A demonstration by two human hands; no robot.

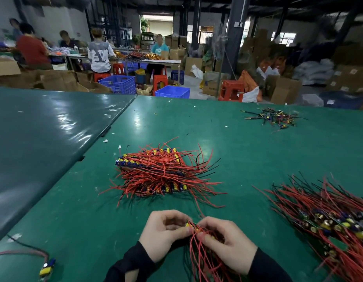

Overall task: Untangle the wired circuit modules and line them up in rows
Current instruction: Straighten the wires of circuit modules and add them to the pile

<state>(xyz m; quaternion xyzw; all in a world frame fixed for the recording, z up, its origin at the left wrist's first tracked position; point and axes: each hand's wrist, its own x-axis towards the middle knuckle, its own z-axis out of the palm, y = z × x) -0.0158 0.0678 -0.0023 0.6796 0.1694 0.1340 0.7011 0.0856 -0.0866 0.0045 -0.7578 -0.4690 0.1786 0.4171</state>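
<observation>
At the bottom centre, the left hand point(163, 234) and right hand point(227, 240) both pinch a small bundle of modules point(197, 231); its red wires point(205, 259) can snag and pull modules loose.

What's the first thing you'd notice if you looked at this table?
Probably the big stack of red-wired modules in the middle of the green table, its wires sticking out like spikes. Next, the two hands at the near edge, left hand and right hand, holding a small bunch of modules between them. Another messy red pile lies at the right.
</observation>
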